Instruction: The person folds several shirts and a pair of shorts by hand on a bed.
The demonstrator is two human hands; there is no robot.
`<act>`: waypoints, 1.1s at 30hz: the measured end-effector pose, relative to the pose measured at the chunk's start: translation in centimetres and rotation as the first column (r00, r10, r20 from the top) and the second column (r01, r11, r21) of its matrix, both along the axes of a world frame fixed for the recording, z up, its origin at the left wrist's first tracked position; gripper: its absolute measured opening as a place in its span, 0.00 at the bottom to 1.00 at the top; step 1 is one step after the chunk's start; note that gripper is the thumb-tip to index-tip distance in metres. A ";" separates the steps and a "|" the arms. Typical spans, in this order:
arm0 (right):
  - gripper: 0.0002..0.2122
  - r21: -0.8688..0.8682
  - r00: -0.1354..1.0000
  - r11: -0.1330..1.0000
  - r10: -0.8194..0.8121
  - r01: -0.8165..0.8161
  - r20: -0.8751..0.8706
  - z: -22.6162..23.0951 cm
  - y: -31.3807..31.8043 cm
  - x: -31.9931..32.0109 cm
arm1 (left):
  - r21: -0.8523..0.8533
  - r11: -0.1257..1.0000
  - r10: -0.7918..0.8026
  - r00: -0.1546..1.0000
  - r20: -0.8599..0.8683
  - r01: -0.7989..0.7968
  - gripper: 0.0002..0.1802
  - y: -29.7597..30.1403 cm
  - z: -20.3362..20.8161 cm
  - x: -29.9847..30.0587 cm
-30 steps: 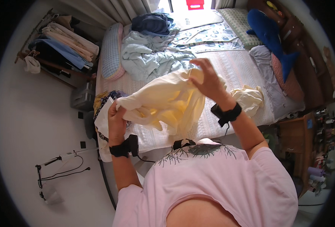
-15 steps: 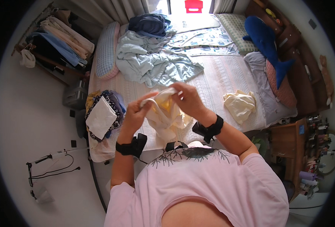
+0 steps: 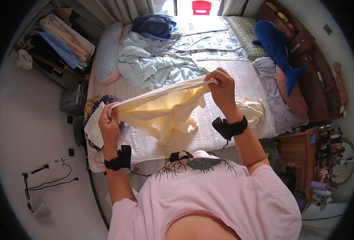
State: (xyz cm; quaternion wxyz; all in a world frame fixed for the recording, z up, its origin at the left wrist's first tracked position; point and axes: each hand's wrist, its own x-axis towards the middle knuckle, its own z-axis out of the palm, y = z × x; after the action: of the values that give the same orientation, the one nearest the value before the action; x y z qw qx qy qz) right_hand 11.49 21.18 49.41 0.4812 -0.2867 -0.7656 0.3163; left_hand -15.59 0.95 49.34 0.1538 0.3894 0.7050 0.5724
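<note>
A cream-yellow cloth garment (image 3: 157, 112) hangs in the air over the near part of the bed (image 3: 235, 82), its top edge pulled taut between my hands. My left hand (image 3: 109, 127) grips one end of that edge, thumb on top, in front of the folded clothes. Higher and to the right, my right hand (image 3: 224, 90) pinches the other end. The lower part of the garment droops in loose folds, so its exact kind cannot be told. Behind my right wrist lies a crumpled cream cloth (image 3: 251, 110). A white folded cloth (image 3: 94, 127) tops the clothes pile, partly hidden by my left hand.
Rumpled pale green bedding (image 3: 153, 60) and a dark blue bundle (image 3: 154, 27) occupy the bed's far left. A blue plush whale (image 3: 273, 40) rests at the right by the pillows. Clothes hang on a rack (image 3: 61, 44) at left; a wooden desk (image 3: 297, 152) stands at right.
My hands have moved wide apart, left hand to the left and right hand up and right. The garment, bunched between them before, is now stretched along its top edge.
</note>
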 end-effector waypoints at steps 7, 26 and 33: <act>0.12 -0.446 0.950 0.894 -0.113 -0.031 -0.292 2.3 -1.0 -0.6 | 0.056 0.998 -0.001 0.936 -0.353 0.023 0.09 0.5 -1.4 0.6; 0.08 -0.663 0.754 0.366 0.224 -0.653 -0.618 2.0 -0.3 2.2 | 0.483 0.868 -0.491 0.357 0.795 0.118 0.25 0.9 -3.5 -1.0; 0.07 -0.470 0.485 0.155 0.071 -0.869 -0.872 1.3 -0.9 2.4 | 0.615 0.784 -0.595 0.375 0.711 0.079 0.31 -1.2 -2.5 -0.6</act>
State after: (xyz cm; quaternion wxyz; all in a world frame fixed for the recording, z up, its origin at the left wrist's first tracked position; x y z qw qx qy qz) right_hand 13.92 20.29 50.74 0.3322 -0.0685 -0.2626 0.9033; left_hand -16.16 -0.22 46.84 0.5106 0.2009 0.2521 0.7971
